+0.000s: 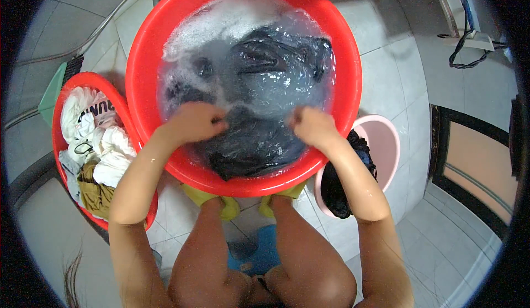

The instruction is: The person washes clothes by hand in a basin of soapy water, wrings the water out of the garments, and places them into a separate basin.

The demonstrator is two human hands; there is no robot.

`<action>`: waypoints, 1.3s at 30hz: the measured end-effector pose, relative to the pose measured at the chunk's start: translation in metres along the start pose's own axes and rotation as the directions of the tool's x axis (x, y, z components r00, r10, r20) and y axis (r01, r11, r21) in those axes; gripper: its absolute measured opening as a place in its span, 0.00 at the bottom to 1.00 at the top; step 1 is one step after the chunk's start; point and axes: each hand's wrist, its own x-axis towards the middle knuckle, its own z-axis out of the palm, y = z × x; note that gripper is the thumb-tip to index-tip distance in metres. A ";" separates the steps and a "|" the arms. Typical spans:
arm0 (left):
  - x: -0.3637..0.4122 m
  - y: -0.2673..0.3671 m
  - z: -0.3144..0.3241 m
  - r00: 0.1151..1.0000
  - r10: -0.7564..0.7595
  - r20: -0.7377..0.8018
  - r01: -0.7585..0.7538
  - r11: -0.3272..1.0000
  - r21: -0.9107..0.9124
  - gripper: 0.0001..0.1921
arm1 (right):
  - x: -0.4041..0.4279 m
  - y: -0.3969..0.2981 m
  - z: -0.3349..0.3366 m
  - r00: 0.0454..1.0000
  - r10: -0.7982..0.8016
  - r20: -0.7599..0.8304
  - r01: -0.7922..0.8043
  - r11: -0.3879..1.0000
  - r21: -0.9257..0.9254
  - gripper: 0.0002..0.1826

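Observation:
A large red plastic basin (143,55) holds soapy water, with dark wet cloth (256,142) spread through it and white suds (232,14) at its far side. My left hand (201,121) is over the near left of the water, fingers curled at the dark cloth's edge. Opposite it, my right hand (310,125) is at the near right, its fingertips blurred at the water. Whether either hand grips the cloth cannot be told. More dark cloth (281,55) bulges above the surface farther back.
A red basin (58,142) of white and brown clothes (112,150) stands at the left. On the right, a pink bucket (391,150) holds black cloth (333,188). Between my legs shows a blue plastic object (267,246). A hose (103,24) runs along the upper left.

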 end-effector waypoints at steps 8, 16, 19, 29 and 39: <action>0.094 -0.005 0.052 0.616 -0.207 -0.760 0.175 0.977 -0.124 0.19 | 0.090 -0.045 0.037 0.837 0.194 -0.511 0.021 0.923 0.384 0.45; 0.074 -0.058 0.095 0.961 -0.165 -0.220 0.108 0.963 -0.249 0.19 | 0.072 -0.003 0.028 0.939 -0.111 -0.327 0.096 0.994 -0.059 0.29; 0.065 -0.060 0.071 0.981 -0.191 -0.018 0.182 0.956 -0.231 0.18 | 0.066 -0.006 0.018 0.939 0.085 -0.332 -0.078 0.996 0.033 0.25; 0.052 0.079 0.052 0.896 -0.248 -0.369 -0.239 0.432 -0.870 0.21 | 0.101 -0.040 0.040 0.997 -0.051 -0.063 0.045 -0.300 0.953 0.34; 0.061 0.042 0.003 0.709 -0.260 -0.656 -0.017 0.923 -0.384 0.14 | -0.001 -0.086 0.031 0.965 0.126 -0.230 0.262 -0.421 0.868 0.18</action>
